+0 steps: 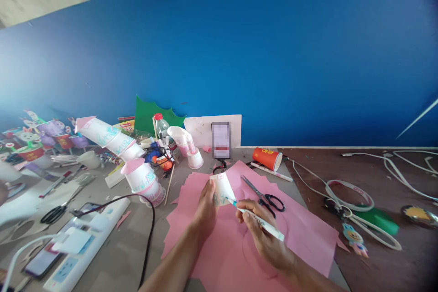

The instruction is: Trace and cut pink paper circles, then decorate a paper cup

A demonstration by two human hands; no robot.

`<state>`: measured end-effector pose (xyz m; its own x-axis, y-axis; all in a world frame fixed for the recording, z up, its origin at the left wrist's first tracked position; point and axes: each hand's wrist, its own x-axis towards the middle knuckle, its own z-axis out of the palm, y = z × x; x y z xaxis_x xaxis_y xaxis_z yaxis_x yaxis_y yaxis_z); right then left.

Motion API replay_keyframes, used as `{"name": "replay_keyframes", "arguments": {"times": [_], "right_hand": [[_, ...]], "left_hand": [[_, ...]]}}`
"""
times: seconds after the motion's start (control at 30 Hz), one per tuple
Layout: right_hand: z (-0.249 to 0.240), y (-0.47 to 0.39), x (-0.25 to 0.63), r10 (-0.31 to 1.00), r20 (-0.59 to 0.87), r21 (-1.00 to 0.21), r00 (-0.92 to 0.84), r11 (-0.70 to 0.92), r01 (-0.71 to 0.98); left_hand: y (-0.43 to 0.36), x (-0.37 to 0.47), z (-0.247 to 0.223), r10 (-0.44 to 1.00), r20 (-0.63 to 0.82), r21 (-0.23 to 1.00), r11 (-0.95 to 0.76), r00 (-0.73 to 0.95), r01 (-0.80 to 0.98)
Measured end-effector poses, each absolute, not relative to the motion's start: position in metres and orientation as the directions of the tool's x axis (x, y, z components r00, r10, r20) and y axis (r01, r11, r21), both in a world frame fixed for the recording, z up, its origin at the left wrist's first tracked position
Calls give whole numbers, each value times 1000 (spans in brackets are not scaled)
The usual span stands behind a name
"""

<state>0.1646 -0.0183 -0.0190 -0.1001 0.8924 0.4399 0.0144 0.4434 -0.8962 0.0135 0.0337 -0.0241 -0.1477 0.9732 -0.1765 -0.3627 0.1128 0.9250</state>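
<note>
My left hand (pixel 206 200) is closed around the side of a white paper cup (pixel 221 188) that carries a small pink mark and teal drawn lines. In my right hand (pixel 258 226) is a white marker (pixel 263 224), its teal tip at the lower right of the cup; whether it touches is too fine to tell. Both hands are above a large sheet of pink paper (pixel 222 260) with jagged edges. Scissors with black handles (pixel 263 196) lie on that sheet, just beyond my right hand.
A phone (pixel 221 140) stands upright at the back, beside a red paper cup (pixel 267 159) on its side. Decorated white cup towers (pixel 142 180) are at left, near a power strip (pixel 85 246) and a black cable (pixel 150 223). White cords (pixel 349 196) and a keychain (pixel 354 237) lie at right.
</note>
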Motion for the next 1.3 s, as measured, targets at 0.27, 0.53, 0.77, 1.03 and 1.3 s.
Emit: {"name": "replay_keyframes", "arguments": {"times": [0.27, 0.53, 0.77, 1.03, 1.3], "right_hand": [[-22, -19, 165, 884, 452, -887, -117, 460, 46], [-21, -21, 164, 889, 447, -891, -102, 452, 37], [-16, -17, 166, 884, 467, -884, 38, 466, 28], [-20, -15, 167, 881, 473, -880, 18, 471, 62], [-24, -15, 166, 885, 465, -885, -22, 465, -10]], "left_hand": [[33, 12, -24, 973, -148, 934, 78, -179, -348], [33, 13, -22, 982, -128, 932, 71, -139, -354], [31, 17, -15, 982, -131, 925, 72, -137, -373], [29, 18, -9, 988, -72, 940, 22, -134, -340], [31, 16, -10, 989, -69, 946, 23, -132, -323]]}}
